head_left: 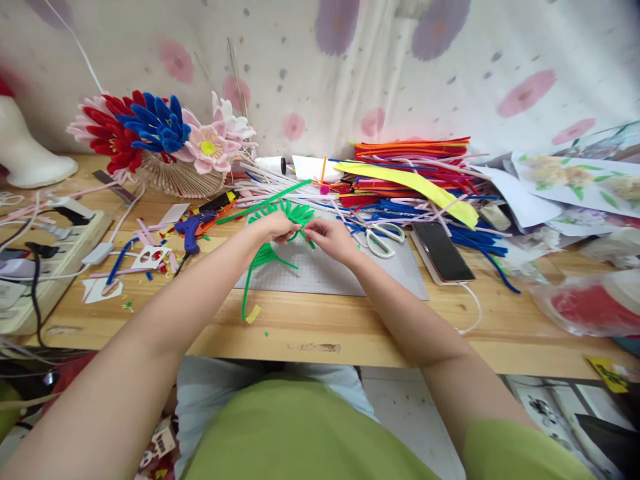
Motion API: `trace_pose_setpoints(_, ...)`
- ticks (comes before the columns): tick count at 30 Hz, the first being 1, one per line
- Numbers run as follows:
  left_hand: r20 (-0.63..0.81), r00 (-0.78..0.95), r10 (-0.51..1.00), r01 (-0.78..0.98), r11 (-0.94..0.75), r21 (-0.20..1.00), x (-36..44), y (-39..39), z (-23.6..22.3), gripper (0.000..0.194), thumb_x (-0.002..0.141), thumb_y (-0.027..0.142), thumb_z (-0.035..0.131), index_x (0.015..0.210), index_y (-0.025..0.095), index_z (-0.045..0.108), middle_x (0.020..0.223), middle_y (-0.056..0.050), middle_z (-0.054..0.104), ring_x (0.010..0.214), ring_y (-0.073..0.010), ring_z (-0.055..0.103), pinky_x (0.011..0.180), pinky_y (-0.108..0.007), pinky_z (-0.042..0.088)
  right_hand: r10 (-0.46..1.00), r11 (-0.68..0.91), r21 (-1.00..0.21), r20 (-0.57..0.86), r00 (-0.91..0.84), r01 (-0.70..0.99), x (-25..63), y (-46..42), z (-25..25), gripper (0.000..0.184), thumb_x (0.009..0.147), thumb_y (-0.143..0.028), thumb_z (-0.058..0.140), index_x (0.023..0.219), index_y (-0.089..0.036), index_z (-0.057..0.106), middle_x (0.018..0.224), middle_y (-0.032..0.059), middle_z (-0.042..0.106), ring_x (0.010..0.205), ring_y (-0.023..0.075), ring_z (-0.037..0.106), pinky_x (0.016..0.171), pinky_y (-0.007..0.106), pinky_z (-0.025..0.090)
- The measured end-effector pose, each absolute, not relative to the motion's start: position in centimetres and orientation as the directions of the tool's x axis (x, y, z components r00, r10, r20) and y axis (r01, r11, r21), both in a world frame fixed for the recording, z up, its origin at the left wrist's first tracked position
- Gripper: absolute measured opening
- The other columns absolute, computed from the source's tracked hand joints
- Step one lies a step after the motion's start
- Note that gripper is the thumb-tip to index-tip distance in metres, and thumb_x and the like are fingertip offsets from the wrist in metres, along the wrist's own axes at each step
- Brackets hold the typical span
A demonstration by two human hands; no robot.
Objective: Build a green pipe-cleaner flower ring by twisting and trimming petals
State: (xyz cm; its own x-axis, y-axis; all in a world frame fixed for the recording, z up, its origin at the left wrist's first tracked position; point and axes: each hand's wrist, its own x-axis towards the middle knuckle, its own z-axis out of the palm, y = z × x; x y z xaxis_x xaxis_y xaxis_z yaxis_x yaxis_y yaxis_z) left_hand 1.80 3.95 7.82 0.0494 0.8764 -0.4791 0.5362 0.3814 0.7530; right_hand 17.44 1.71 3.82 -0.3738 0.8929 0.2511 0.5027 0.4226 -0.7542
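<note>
Above a grey cutting mat (325, 283), my left hand (280, 227) and my right hand (330, 239) meet at a piece made of looped green pipe cleaners (301, 212). The fingers of both hands are pinched on its near edge, the fingertips almost touching. More green pipe cleaners (265, 257) lie bunched under my left hand, and one hangs past the mat's front edge by a small yellow scrap (253, 314). White-handled scissors (383, 237) rest on the mat to the right of my right hand.
A blue glue gun (193, 230) lies left among paper scraps. Fuzzy flowers (160, 127) stand at back left. Piles of coloured pipe cleaners (410, 150) fill the back. A phone (443, 252) with a white cable lies right. A power strip (75, 267) sits far left.
</note>
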Motion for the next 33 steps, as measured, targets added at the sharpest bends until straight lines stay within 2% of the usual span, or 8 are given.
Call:
trace_pose_setpoints(6,-0.583,0.163,0.796,0.337,0.511,0.791,2.5,4.8,7.1,0.033,0.072,0.022,0.069,0.047,0.013,0.049,0.043,0.001,0.046,0.04,-0.0049,0.041,0.04,-0.017,0.033,0.964,0.218,-0.721,0.056,-0.258,0.658,16.7,0.3,2.8,0.024,0.081,-0.036,0.053,0.087,-0.021,0.07,0.064,0.0009,0.067,0.056,0.0147,0.058,0.06,0.026,0.04)
trace_pose_setpoints(12,-0.559,0.087,0.825,0.263,0.522,0.811,2.7,5.0,6.9,0.029,0.07,0.019,0.07,0.051,0.013,0.05,0.043,0.002,0.047,0.041,-0.0049,0.042,0.041,-0.017,0.036,0.989,0.028,-0.897,-0.04,-0.143,0.442,15.5,1.4,2.2,0.011,0.07,-0.024,0.053,0.061,-0.018,0.056,0.05,-0.004,0.057,0.043,0.0091,0.048,0.049,0.022,0.037)
trace_pose_setpoints(16,-0.506,0.014,0.862,0.284,0.482,0.829,1.9,4.7,6.4,0.025,0.073,0.015,0.065,0.053,0.013,0.051,0.043,0.002,0.049,0.04,-0.0053,0.044,0.041,-0.018,0.037,0.982,-0.003,-0.927,-0.072,-0.172,0.374,16.5,2.1,1.6,0.009,0.068,-0.025,0.05,0.061,-0.019,0.049,0.043,-0.0069,0.046,0.04,0.0084,0.042,0.045,0.021,0.034)
trace_pose_setpoints(20,-0.508,-0.003,0.862,0.275,0.489,0.828,1.6,4.5,5.7,0.023,0.076,0.014,0.061,0.055,0.013,0.052,0.042,0.003,0.049,0.04,-0.005,0.044,0.041,-0.017,0.037,0.942,0.267,-0.826,0.115,-0.316,0.497,18.0,1.6,1.4,0.015,0.075,-0.028,0.049,0.08,-0.017,0.058,0.057,-0.003,0.055,0.05,0.0099,0.048,0.053,0.023,0.038)
trace_pose_setpoints(23,-0.53,0.011,0.848,0.269,0.508,0.818,2.0,4.6,5.5,0.024,0.077,0.014,0.059,0.054,0.013,0.052,0.042,0.002,0.049,0.04,-0.0048,0.045,0.042,-0.016,0.038,0.82,0.562,-0.535,0.264,-0.507,0.631,17.9,0.9,1.4,0.024,0.08,-0.024,0.05,0.1,-0.021,0.061,0.081,0.0026,0.064,0.068,0.0134,0.055,0.062,0.025,0.04)
trace_pose_setpoints(27,-0.541,0.018,0.841,0.309,0.509,0.803,2.1,4.8,5.5,0.025,0.073,0.015,0.064,0.052,0.013,0.052,0.042,0.002,0.049,0.04,-0.0051,0.045,0.043,-0.017,0.039,0.746,0.665,-0.252,0.204,-0.634,0.703,16.7,0.8,1.1,0.021,0.084,-0.019,0.046,0.093,-0.022,0.065,0.086,0.0064,0.064,0.073,0.0165,0.057,0.063,0.027,0.04)
trace_pose_setpoints(30,-0.513,-0.005,0.858,0.339,0.485,0.806,1.4,4.8,5.4,0.025,0.071,0.016,0.066,0.051,0.013,0.052,0.041,0.002,0.049,0.04,-0.0053,0.044,0.042,-0.018,0.039,0.736,0.676,-0.256,0.251,-0.628,0.691,16.9,1.5,0.6,0.021,0.088,-0.023,0.045,0.088,-0.022,0.066,0.082,0.0054,0.064,0.075,0.0158,0.057,0.065,0.027,0.041)
trace_pose_setpoints(33,-0.506,-0.002,0.863,0.326,0.478,0.815,0.5,4.7,5.2,0.025,0.074,0.016,0.064,0.052,0.013,0.052,0.042,0.002,0.048,0.039,-0.0054,0.043,0.041,-0.018,0.038,0.751,0.659,-0.4,0.327,-0.573,0.636,17.9,2.4,0.5,0.019,0.086,-0.026,0.05,0.091,-0.022,0.067,0.089,0.0056,0.066,0.082,0.0155,0.058,0.07,0.026,0.042)
